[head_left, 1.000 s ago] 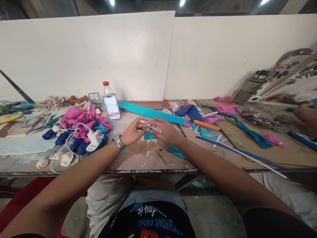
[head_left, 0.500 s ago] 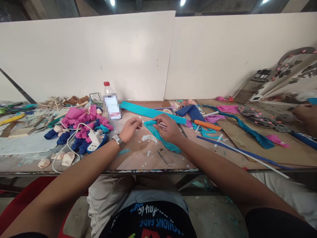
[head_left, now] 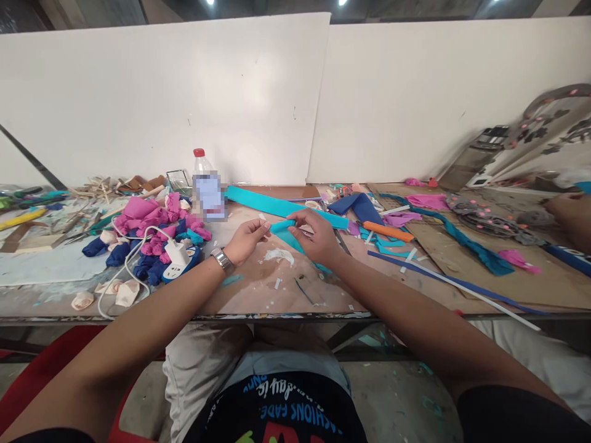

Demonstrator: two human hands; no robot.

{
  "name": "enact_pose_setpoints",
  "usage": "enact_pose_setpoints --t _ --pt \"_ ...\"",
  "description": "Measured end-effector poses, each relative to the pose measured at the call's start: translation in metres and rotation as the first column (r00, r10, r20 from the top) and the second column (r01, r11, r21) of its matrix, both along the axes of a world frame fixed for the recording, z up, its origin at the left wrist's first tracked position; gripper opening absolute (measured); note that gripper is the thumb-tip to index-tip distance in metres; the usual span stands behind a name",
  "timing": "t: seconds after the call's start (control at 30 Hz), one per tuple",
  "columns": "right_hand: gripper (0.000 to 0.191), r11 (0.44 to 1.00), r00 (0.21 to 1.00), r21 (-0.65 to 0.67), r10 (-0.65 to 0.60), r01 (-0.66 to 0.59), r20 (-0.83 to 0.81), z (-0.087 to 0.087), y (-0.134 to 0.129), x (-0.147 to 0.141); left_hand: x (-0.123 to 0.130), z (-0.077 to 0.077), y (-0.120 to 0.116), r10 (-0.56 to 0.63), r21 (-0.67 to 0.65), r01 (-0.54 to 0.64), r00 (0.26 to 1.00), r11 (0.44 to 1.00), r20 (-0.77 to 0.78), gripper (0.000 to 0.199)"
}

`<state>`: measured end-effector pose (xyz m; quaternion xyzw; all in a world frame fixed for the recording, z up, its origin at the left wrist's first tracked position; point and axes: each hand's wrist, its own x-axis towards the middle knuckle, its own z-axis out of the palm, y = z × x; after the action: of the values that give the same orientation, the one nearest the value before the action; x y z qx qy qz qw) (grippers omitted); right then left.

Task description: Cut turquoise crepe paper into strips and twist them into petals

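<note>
My left hand [head_left: 249, 240], with a watch on its wrist, pinches the left end of a turquoise fabric strip [head_left: 282, 227]. My right hand [head_left: 314, 235] is closed on the same strip a little to the right, with a thin stick-like thing between its fingers. The strip hangs down to the table under my right hand, which hides part of it. Behind both hands a long flat turquoise band [head_left: 263, 202] lies across the table. A white dried smear [head_left: 279, 256] is on the tabletop just below the strip.
Pink and blue fabric pieces [head_left: 143, 215] and a white plug on a power strip [head_left: 178, 261] lie left. A phone [head_left: 210, 195] leans on a bottle [head_left: 199, 161]. An orange tool [head_left: 388, 231] lies right. Another person's hand [head_left: 570, 215] is at far right.
The turquoise strip between my hands now lies flatter and is drawn out between them. My left hand has moved slightly right, and less of the strip's hanging part shows.
</note>
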<state>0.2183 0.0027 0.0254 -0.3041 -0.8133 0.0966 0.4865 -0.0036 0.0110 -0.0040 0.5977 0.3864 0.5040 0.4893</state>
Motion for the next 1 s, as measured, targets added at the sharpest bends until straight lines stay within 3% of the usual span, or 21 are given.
enact_pose_setpoints --t 0.2,0.3,0.37,0.43,0.6,0.67,0.83,1.0 --pt "0.018 1.000 1.000 -0.026 -0.003 0.003 0.017 0.000 0.001 0.001 0.001 0.000 -0.001 0.025 -0.007 -0.025 0.999 1.000 -0.021 0.043" --pt "0.019 0.999 0.999 -0.052 -0.002 0.005 0.047 -0.002 0.002 0.001 -0.004 0.001 0.001 0.165 0.137 -0.146 0.977 0.980 -0.133 0.032" --pt "0.019 0.998 0.998 -0.068 0.005 0.000 0.061 -0.004 0.003 0.001 -0.009 0.001 0.003 0.304 0.310 -0.211 0.907 0.927 -0.292 0.023" --pt "0.020 0.997 0.997 -0.081 0.021 -0.015 0.072 -0.007 0.005 0.001 -0.012 -0.001 0.004 0.381 0.420 -0.183 0.804 0.889 -0.457 0.021" --pt "0.019 0.996 0.995 -0.082 0.040 -0.033 0.087 -0.014 0.009 0.000 -0.014 -0.004 0.008 0.382 0.325 -0.202 0.551 0.924 -0.742 0.034" --pt "0.018 0.996 0.994 -0.076 0.054 -0.046 0.100 -0.015 0.010 -0.001 -0.012 -0.001 0.011 0.398 0.321 -0.241 0.447 0.916 -0.801 0.037" --pt "0.018 0.997 0.990 -0.065 0.056 -0.048 0.131 -0.017 0.010 -0.002 -0.014 0.012 0.029 0.430 0.332 -0.336 0.280 0.882 -0.858 0.037" --pt "0.019 0.995 0.987 -0.075 0.079 -0.069 0.142 -0.018 0.010 -0.003 -0.025 0.019 0.051 0.440 0.338 -0.396 0.202 0.854 -0.875 0.041"
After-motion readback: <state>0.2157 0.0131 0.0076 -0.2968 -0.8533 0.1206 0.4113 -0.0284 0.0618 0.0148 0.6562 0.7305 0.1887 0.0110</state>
